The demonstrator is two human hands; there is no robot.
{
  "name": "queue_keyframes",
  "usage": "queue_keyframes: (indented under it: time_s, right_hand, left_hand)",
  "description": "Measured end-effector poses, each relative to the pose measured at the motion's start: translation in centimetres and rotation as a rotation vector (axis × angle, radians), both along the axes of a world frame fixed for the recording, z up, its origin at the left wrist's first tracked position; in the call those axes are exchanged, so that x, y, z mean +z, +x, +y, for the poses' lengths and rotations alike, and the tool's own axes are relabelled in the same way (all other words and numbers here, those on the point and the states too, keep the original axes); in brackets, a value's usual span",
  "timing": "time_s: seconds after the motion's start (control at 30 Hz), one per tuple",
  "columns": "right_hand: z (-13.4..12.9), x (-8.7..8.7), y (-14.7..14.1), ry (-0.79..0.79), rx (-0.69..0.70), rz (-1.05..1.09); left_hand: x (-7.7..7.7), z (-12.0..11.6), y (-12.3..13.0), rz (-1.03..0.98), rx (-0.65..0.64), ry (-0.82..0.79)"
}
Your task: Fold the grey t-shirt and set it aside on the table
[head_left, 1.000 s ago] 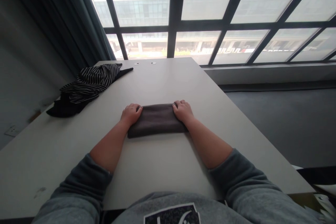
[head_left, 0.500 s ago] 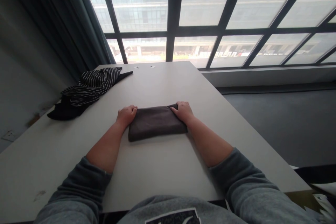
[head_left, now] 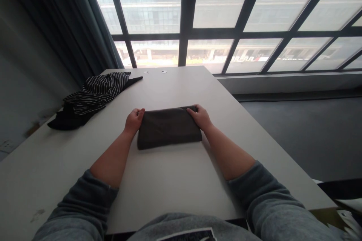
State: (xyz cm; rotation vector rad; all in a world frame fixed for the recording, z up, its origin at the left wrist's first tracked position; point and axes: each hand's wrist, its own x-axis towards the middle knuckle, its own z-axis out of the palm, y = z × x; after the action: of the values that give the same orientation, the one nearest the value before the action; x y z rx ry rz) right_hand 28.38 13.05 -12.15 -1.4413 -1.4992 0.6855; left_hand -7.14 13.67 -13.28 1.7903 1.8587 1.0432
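A dark grey-brown folded cloth [head_left: 169, 128] is held in front of me above the white table, its far edge raised and its near edge low. My left hand [head_left: 135, 120] is closed on its far left corner, thumb on top. At the far right corner my right hand [head_left: 200, 116] pinches the same cloth, with the thumb over the near face and the other fingers mostly hidden behind it.
On the white table [head_left: 169, 192], a black-and-white striped garment [head_left: 104, 88] lies crumpled at the far left, with black fabric around it. Windows stand beyond the far edge. Papers and other items are at the lower right.
Both hands have lifted the far edge of the cloth a little, so its face now tilts more toward me. The left thumb has shifted up with the corner.
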Motion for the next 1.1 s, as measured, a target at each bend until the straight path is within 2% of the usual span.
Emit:
queue_keyframes:
  time_s: [0.07, 0.13, 0.23, 0.37, 0.47, 0.57, 0.67, 0.73, 0.87, 0.97, 1.03, 1.1]
  right_hand:
    - [0.0, 0.2, 0.1, -0.114, -0.012, 0.103]
    - [0.0, 0.4, 0.2, -0.278, 0.036, 0.221]
    - [-0.1, 0.5, 0.3, -0.429, 0.175, 0.309]
    - [-0.7, 0.9, 0.6, -0.429, 0.236, 0.119]
    - [-1.2, 1.6, 0.8, -0.346, 0.422, 0.01]
    - [-1.1, 2.0, 1.0, -0.293, 0.566, -0.149]
    - [0.6, 2.1, 1.1, -0.315, 0.619, -0.232]
    - [2.8, 2.1, 1.1, -0.354, 0.64, -0.195]
    - [8.6, 2.5, 1.5, -0.516, 0.592, -0.057]
    - [12.8, 2.9, 3.2, -0.61, 0.477, 0.025]
    - [15.3, 2.9, 5.1, -0.586, 0.337, 0.075]
    - [17.3, 2.7, 7.3, -0.478, 0.146, 0.109]
  left_hand:
    - [0.0, 0.0, 0.1, -0.085, -0.011, -0.004]
    - [-0.1, 0.0, 0.0, -0.121, -0.017, -0.011]
    - [-0.5, 0.3, -0.4, -0.001, 0.008, -0.031]
    - [-1.0, 0.8, -1.3, 0.237, 0.041, -0.094]
    - [-0.9, 1.0, -2.1, 0.286, 0.016, -0.119]
    - [-0.5, 0.8, -3.2, 0.289, -0.097, -0.12]
    - [-0.3, 0.7, -4.2, 0.29, -0.218, -0.117]
    - [-0.5, 0.8, -4.6, 0.316, -0.197, -0.12]
    - [-1.0, 1.1, -4.7, 0.384, -0.056, -0.128]
    - [-1.2, 1.2, -4.7, 0.402, 0.012, -0.141]
    - [-1.3, 1.2, -4.7, 0.394, 0.033, -0.144]
    - [-1.5, 1.3, -4.8, 0.372, 0.036, -0.138]
